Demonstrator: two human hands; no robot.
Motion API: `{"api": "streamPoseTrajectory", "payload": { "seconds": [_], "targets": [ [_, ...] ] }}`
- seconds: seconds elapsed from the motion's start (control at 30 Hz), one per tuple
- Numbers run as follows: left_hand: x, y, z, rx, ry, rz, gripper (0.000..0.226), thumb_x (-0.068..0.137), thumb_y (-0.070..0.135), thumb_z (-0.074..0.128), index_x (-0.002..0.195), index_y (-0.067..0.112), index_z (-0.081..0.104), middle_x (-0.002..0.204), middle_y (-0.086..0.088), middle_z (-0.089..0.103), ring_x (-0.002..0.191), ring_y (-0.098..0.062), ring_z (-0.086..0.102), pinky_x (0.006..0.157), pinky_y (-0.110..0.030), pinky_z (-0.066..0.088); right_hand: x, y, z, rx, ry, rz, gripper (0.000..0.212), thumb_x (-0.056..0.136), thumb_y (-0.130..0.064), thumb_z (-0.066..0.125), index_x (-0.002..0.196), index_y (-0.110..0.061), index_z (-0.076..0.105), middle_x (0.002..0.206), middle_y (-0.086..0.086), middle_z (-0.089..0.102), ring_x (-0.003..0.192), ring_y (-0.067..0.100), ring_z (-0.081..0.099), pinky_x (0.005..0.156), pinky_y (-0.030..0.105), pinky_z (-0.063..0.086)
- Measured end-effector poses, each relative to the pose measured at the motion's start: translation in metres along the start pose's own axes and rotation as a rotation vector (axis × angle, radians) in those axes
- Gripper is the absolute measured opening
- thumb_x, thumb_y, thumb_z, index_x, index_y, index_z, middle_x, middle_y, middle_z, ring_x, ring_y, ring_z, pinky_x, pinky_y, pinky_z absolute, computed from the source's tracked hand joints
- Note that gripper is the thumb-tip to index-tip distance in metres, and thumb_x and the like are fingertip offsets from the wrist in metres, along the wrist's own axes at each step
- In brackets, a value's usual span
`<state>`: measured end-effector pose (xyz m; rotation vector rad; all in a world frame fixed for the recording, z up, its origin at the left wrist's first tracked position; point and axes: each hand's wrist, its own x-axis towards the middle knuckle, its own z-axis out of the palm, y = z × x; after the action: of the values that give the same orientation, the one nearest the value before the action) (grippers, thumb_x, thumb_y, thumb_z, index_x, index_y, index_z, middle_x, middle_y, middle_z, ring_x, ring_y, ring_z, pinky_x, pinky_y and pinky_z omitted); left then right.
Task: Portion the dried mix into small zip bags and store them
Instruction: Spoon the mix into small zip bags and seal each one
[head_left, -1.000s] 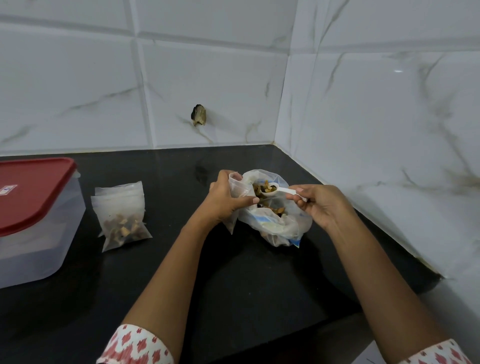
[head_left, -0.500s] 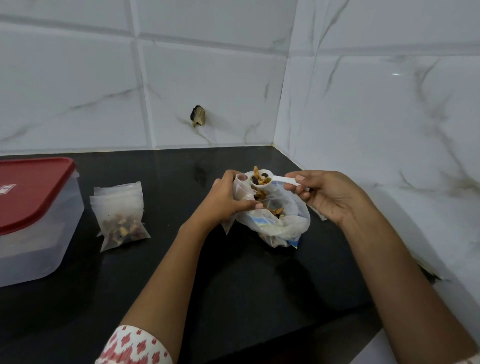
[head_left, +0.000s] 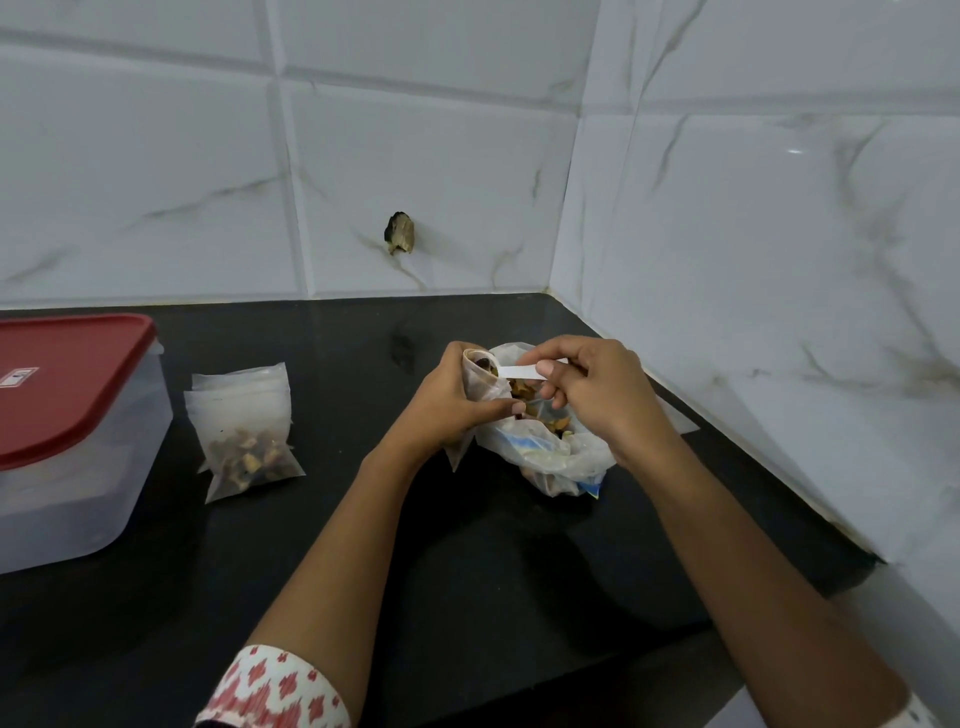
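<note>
White marble-look tiles (head_left: 426, 156) meet in a corner behind a black counter (head_left: 467, 597), with a ragged hole (head_left: 399, 235) in the back wall at twelve o'clock from the hands. At the centre of the counter the left hand (head_left: 452, 410) has its grip curled round a small zip bag (head_left: 480, 379), holding the mouth up and rounded open. The right hand (head_left: 597, 395), at three o'clock from it, pinches the handle of a white spoon (head_left: 519, 371) between thumb and fingers, the bowl end right at the little bag's mouth. Whether the spoon has emptied I cannot tell from here. Just below and behind the two hands, at about five o'clock from the small bag, a crumpled bulk bag (head_left: 550, 457) sits open on the counter with dried mix (head_left: 519, 392) showing inside. Off at nine o'clock a filled zip bag (head_left: 244, 431) stands on its own, and beyond it at the left edge is a clear storage box (head_left: 78, 493) with its red lid (head_left: 67, 379) on. To my eye this is the filling step for a second portion. The next move would call for tipping the spoon cleanly into that narrow mouth, going back for more scoops until it matches the first bag, then pressing the zip closed; the box lid has to come off before anything is stored.
</note>
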<state>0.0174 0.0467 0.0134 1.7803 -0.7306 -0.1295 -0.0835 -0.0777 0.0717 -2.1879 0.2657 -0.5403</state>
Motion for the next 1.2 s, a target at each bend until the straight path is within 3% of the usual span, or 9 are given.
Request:
{"api": "streamPoseTrajectory", "payload": {
  "seconds": [0.17, 0.37, 0.5, 0.63, 0.73, 0.87, 1.0, 1.13, 1.2],
  "targets": [
    [-0.001, 0.0, 0.001, -0.004, 0.026, 0.02, 0.05, 0.073, 0.023, 0.078, 0.112, 0.019, 0.047, 0.104, 0.007, 0.056, 0.098, -0.01, 0.055, 0.085, -0.027, 0.048, -0.003, -0.002, 0.003, -0.159, 0.034, -0.11, 0.023, 0.093, -0.007, 0.051, 0.097, -0.015, 0.072, 0.066, -0.011, 0.053, 0.058, 0.003, 0.051, 0.056, 0.01, 0.041],
    [0.001, -0.001, 0.0, -0.004, 0.072, 0.046, 0.044, 0.072, 0.025, 0.079, 0.106, 0.023, 0.052, 0.102, 0.007, 0.06, 0.095, -0.01, 0.059, 0.084, -0.028, 0.052, -0.009, -0.011, 0.005, -0.252, 0.072, -0.303, 0.024, 0.089, 0.002, 0.051, 0.097, -0.008, 0.072, 0.099, 0.007, 0.069, 0.076, 0.006, 0.055, 0.065, 0.002, 0.039],
    [0.001, -0.001, -0.001, -0.068, 0.1, 0.044, 0.047, 0.07, 0.026, 0.08, 0.107, 0.021, 0.052, 0.102, 0.005, 0.062, 0.097, -0.013, 0.061, 0.087, -0.034, 0.053, -0.012, -0.012, 0.004, -0.351, 0.084, -0.396, 0.027, 0.084, 0.007, 0.054, 0.101, -0.007, 0.072, 0.101, 0.008, 0.069, 0.089, 0.017, 0.061, 0.071, 0.009, 0.039],
    [0.0, -0.001, -0.002, -0.093, 0.107, 0.04, 0.049, 0.07, 0.026, 0.08, 0.108, 0.022, 0.051, 0.101, 0.006, 0.061, 0.096, -0.011, 0.061, 0.084, -0.032, 0.053, -0.013, -0.007, 0.004, -0.311, 0.171, -0.5, 0.027, 0.081, 0.001, 0.049, 0.093, -0.005, 0.073, 0.091, 0.01, 0.07, 0.08, 0.018, 0.062, 0.072, 0.016, 0.043],
    [0.0, 0.0, -0.002, -0.079, 0.116, 0.048, 0.05, 0.071, 0.028, 0.08, 0.11, 0.021, 0.05, 0.102, 0.008, 0.06, 0.095, -0.008, 0.059, 0.078, -0.024, 0.05, -0.013, -0.004, 0.004, -0.18, 0.181, -0.415, 0.025, 0.085, 0.001, 0.051, 0.092, -0.008, 0.073, 0.084, 0.001, 0.068, 0.068, 0.0, 0.056, 0.066, 0.007, 0.044],
    [0.001, 0.0, -0.002, -0.07, 0.119, 0.043, 0.053, 0.072, 0.03, 0.078, 0.113, 0.025, 0.046, 0.107, 0.011, 0.055, 0.098, -0.004, 0.054, 0.077, -0.019, 0.045, -0.009, -0.001, -0.003, 0.109, 0.202, -0.132, 0.026, 0.089, -0.005, 0.055, 0.084, -0.026, 0.07, 0.064, -0.006, 0.062, 0.056, -0.001, 0.057, 0.065, 0.01, 0.048],
    [0.001, 0.0, -0.001, -0.098, 0.113, 0.033, 0.052, 0.073, 0.027, 0.078, 0.114, 0.025, 0.046, 0.105, 0.014, 0.054, 0.098, -0.004, 0.054, 0.079, -0.021, 0.047, -0.009, -0.001, -0.004, 0.117, 0.141, -0.122, 0.027, 0.089, -0.005, 0.055, 0.084, -0.027, 0.069, 0.064, -0.002, 0.063, 0.054, -0.001, 0.057, 0.062, 0.008, 0.049],
    [0.0, 0.003, -0.003, -0.115, 0.138, 0.052, 0.042, 0.075, 0.025, 0.076, 0.106, 0.026, 0.049, 0.101, 0.017, 0.054, 0.095, -0.001, 0.054, 0.073, -0.014, 0.043, -0.004, 0.008, -0.005, 0.235, 0.265, -0.049, 0.022, 0.091, -0.006, 0.053, 0.094, -0.019, 0.071, 0.067, -0.003, 0.063, 0.058, -0.001, 0.058, 0.067, 0.014, 0.052],
    [0.0, 0.003, -0.003, -0.136, 0.149, 0.053, 0.039, 0.075, 0.025, 0.076, 0.104, 0.026, 0.051, 0.101, 0.016, 0.055, 0.095, 0.0, 0.055, 0.072, -0.014, 0.044, -0.001, 0.019, -0.005, 0.065, 0.33, -0.034, 0.022, 0.092, -0.008, 0.051, 0.1, -0.016, 0.07, 0.077, -0.002, 0.066, 0.067, 0.003, 0.059, 0.073, 0.021, 0.053]
  ]
}}
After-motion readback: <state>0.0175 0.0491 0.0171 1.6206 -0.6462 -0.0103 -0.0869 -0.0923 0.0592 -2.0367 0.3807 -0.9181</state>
